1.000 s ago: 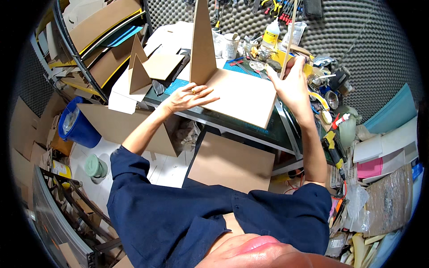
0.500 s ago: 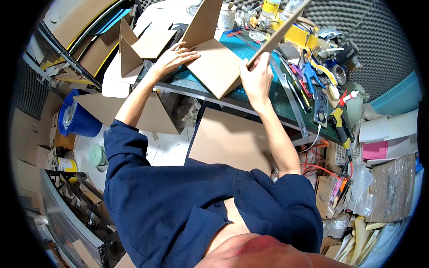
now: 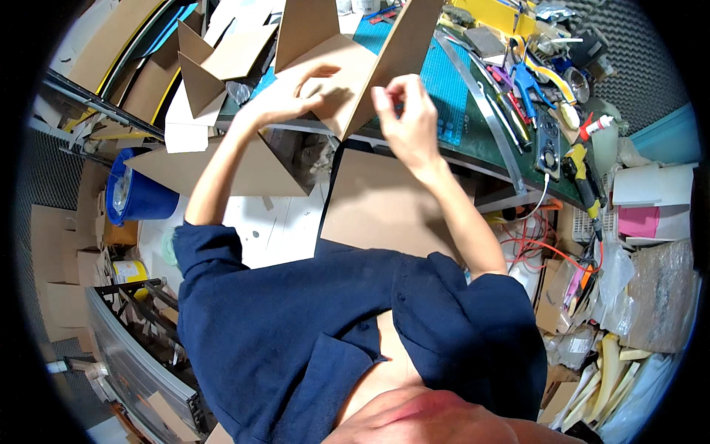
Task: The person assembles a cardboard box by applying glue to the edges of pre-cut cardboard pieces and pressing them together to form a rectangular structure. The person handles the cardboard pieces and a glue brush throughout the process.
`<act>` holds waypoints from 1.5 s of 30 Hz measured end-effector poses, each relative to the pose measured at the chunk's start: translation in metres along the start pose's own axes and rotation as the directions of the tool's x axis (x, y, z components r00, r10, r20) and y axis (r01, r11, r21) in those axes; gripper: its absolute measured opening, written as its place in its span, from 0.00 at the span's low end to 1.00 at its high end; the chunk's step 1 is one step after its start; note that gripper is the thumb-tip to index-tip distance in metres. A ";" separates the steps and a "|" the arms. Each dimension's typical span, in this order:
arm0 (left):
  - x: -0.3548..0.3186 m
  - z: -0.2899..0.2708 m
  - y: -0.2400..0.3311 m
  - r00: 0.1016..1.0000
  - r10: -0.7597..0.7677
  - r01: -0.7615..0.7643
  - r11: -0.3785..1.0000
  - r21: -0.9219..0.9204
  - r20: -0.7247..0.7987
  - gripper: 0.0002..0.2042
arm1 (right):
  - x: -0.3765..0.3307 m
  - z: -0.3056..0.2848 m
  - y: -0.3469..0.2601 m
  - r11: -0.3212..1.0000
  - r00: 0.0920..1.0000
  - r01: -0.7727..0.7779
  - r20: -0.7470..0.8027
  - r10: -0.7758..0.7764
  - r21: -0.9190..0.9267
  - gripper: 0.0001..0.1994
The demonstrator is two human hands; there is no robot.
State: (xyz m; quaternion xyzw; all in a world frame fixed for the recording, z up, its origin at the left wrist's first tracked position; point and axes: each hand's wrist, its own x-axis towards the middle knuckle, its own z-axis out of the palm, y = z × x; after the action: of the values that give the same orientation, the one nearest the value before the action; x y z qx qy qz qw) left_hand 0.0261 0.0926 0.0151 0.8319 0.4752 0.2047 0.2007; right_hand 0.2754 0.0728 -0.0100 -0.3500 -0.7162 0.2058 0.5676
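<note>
A brown board piece with upright panels stands on the teal cutting mat (image 3: pixel 447 96). Its flat base (image 3: pixel 329 55) lies between a back panel (image 3: pixel 309 29) and a right panel (image 3: pixel 403 48), which rises along the right edge. My left hand (image 3: pixel 285 96) hovers by the near left edge of the base, fingers curved and apart, holding nothing. Just right of the right panel is my right hand (image 3: pixel 410 126), its fingers loosely curled with a gap between thumb and forefinger. Nothing shows in it, and it appears apart from the panel.
Another folded board piece (image 3: pixel 200 81) stands at left. A steel ruler (image 3: pixel 488 118), blue glue gun (image 3: pixel 525 85) and yellow-black power tool (image 3: pixel 584 177) lie at right among pens and tools. Below the table's front edge rests a large board (image 3: pixel 384 200). A blue bucket (image 3: pixel 144 196) stands left.
The right panel, earlier gripped and leaning outward, now stands along the base's right edge, and my right hand has let go. My left hand has come off the base. The view has shifted slightly.
</note>
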 end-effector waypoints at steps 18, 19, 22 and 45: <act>-0.059 0.049 -0.013 0.951 -0.311 0.297 0.913 -0.279 -0.003 0.14 | -0.249 -0.164 0.150 0.338 0.382 -0.920 0.253 0.889 0.200 0.30; -0.066 0.048 -0.029 0.948 -0.316 0.288 0.904 -0.316 -0.039 0.13 | -0.240 -0.158 0.138 0.359 0.420 -0.902 0.293 0.859 0.240 0.30; -0.077 0.035 -0.033 0.923 -0.372 0.294 0.844 -0.448 -0.095 0.10 | -0.240 -0.163 0.135 0.373 0.468 -0.880 0.403 0.786 0.293 0.28; -0.084 0.035 -0.110 0.844 -0.073 0.076 0.997 -0.017 -0.531 0.48 | -0.232 -0.305 -0.069 0.707 0.624 -0.687 -0.362 0.692 0.167 0.22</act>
State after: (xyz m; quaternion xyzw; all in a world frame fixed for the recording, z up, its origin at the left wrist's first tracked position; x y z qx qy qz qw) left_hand -0.0725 0.0665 -0.0846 0.7243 0.5445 0.4176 0.0674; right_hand 0.5746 -0.1751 -0.0348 -0.6277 -0.3946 0.3359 0.5809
